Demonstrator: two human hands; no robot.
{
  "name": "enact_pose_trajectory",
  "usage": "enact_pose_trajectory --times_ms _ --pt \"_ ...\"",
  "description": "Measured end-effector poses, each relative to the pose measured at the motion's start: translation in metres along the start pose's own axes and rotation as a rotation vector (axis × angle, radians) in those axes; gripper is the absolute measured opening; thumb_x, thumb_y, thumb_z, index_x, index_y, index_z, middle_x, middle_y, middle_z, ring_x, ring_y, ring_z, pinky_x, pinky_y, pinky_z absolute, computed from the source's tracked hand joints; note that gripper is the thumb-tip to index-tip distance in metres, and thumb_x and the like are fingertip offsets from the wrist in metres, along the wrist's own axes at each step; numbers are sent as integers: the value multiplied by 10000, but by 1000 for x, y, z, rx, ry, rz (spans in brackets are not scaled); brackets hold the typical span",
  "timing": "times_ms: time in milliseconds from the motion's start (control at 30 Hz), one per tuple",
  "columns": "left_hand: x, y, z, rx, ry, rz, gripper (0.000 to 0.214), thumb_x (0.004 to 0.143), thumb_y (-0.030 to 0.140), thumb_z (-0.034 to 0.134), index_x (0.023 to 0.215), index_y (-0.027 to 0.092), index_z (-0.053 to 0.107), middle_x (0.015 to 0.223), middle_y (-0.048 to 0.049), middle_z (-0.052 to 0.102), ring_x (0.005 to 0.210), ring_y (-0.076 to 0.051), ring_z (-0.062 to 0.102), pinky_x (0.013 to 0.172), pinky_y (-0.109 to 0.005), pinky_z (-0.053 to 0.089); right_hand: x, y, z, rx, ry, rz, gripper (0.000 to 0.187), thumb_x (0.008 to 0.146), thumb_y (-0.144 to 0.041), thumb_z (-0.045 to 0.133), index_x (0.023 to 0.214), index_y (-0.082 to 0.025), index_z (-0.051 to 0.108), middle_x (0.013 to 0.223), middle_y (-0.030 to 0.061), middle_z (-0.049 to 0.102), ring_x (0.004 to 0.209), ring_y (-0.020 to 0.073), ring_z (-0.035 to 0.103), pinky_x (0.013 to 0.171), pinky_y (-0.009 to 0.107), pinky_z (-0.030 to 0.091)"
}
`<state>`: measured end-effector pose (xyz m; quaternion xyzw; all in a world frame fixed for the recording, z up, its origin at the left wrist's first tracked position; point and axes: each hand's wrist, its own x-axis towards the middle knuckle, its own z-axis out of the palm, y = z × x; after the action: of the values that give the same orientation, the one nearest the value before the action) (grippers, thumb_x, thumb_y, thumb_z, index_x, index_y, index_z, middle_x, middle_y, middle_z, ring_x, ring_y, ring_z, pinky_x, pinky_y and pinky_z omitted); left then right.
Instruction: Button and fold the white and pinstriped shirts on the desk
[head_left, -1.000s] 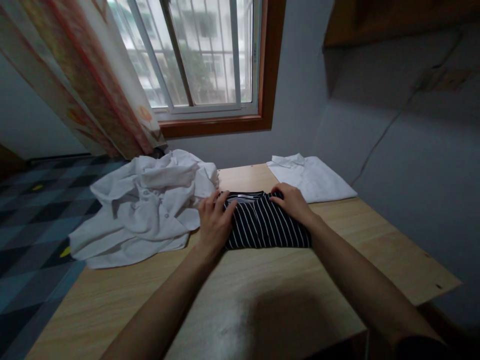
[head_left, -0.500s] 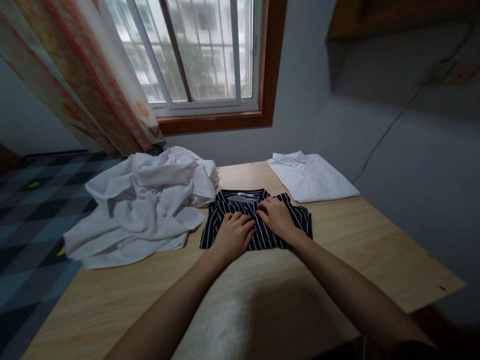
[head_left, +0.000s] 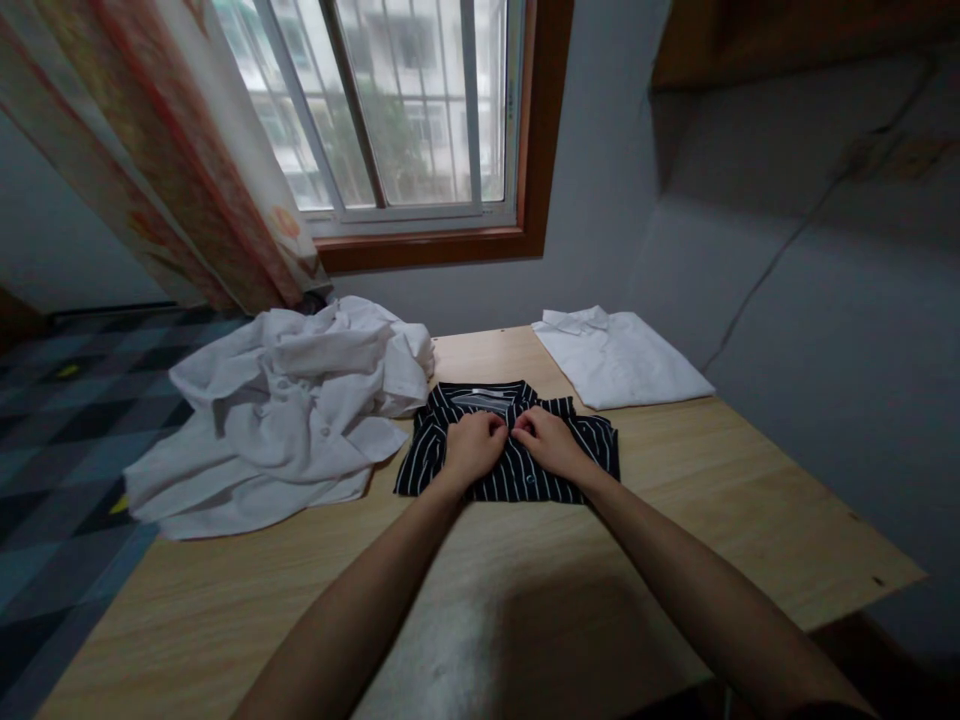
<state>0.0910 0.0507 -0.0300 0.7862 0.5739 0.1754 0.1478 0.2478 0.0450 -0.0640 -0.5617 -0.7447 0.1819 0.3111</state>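
A black shirt with white stripes (head_left: 525, 482) lies folded on the wooden table (head_left: 600, 560), its collar toward the window. My left hand (head_left: 475, 446) has its fingers curled in a pinch at the front of the shirt, just below the collar. Close beside it, my right hand (head_left: 547, 438) pinches the shirt's front from the other side. Both hands seem to grip the striped cloth near the button line; the fingertips are partly hidden. A button shows lower on the front.
A heap of crumpled white clothing (head_left: 285, 420) covers the table's left side and reaches its edge. At the back right lies a folded white shirt (head_left: 622, 358). Behind the table are a window (head_left: 412, 110) and a patterned curtain (head_left: 180, 150); a cable (head_left: 780, 250) runs down the right wall.
My left hand has gone from lying with fingers extended on the shirt to a curled pinch near the collar. The right hand has shifted slightly toward me, its fingers now more closed.
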Motion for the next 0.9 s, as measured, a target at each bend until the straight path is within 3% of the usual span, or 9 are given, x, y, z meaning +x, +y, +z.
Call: enact_pose_trajectory --times_ms 267,500,633,900 --pt "5 -13 14 -285 103 11 172 863 246 543 794 177 684 842 -34 711 799 -175 626 749 -288 447 -3 -5 1 145 93 4 71 842 -171 569 775 -178 591 798 7 591 751 147 554 709 273 414" --pt "5 -12 17 -345 178 49 151 866 225 543 776 164 648 804 -32 682 754 -161 601 734 -284 453 -7 -13 4 105 214 44 82 841 -183 556 762 -191 576 800 31 601 755 175 567 724 301 434" --pt "1 -9 15 -378 163 119 178 880 230 526 759 172 643 776 -19 680 735 -155 605 720 -272 456 -9 -14 4 89 265 37 102 852 -206 541 758 -196 579 814 45 609 764 186 570 732 314 442" --pt "-5 -5 13 -484 198 161 164 895 239 512 875 188 667 858 -25 717 798 -170 650 787 -287 484 -4 -2 6 333 191 51 99 836 -235 537 796 -185 613 813 32 642 761 171 593 729 289 459"
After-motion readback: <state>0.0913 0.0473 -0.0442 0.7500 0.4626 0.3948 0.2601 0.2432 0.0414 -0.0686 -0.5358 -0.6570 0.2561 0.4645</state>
